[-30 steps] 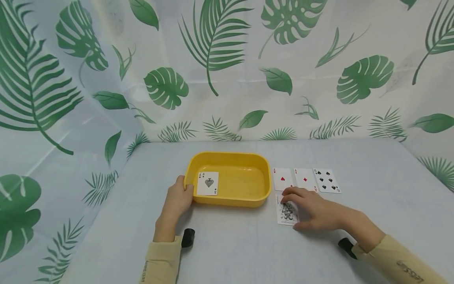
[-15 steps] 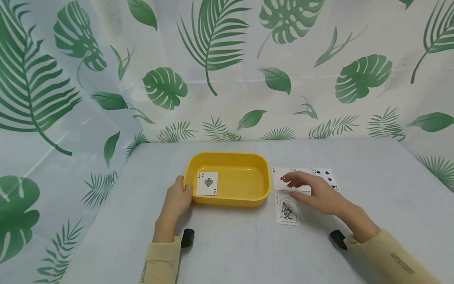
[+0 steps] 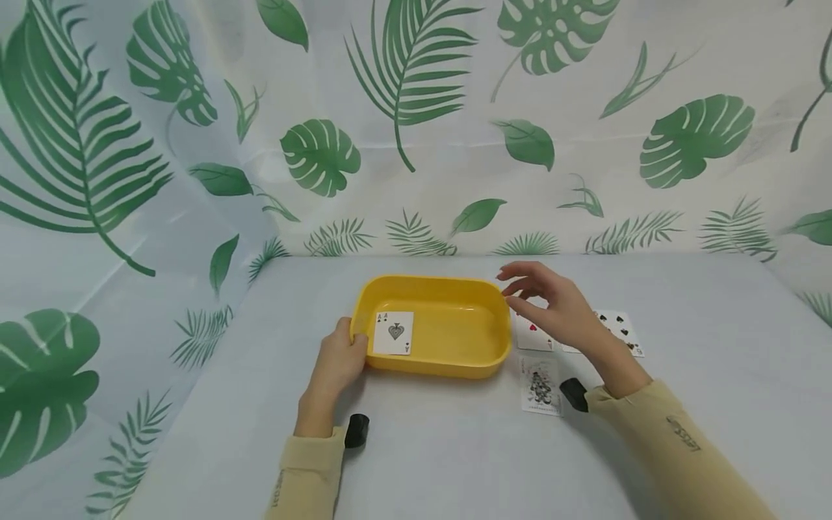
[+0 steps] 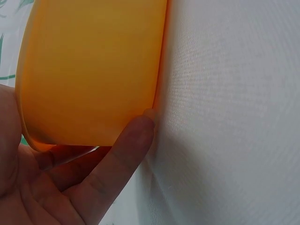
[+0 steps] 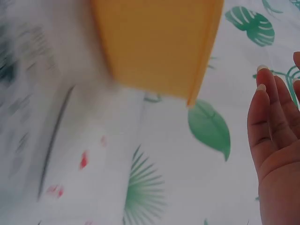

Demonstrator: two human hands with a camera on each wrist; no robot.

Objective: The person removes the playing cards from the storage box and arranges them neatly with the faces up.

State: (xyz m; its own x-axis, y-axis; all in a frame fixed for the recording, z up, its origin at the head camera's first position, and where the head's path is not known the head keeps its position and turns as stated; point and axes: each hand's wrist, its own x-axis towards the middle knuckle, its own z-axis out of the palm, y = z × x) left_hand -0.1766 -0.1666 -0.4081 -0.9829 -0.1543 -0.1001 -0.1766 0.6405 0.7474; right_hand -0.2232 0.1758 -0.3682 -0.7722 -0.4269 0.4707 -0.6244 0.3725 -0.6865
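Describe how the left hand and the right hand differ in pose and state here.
The left hand grips the left end of the yellow tray; the right hand shows nothing in its fingers and is apart from the tray.
The left hand sits low, a fingertip beside the table; the right hand is raised, partly hiding the heart card in the head view.
Both come out of tan sleeves.

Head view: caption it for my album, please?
Left hand grips a yellow tray holding aces; right hand hovers near its other end.
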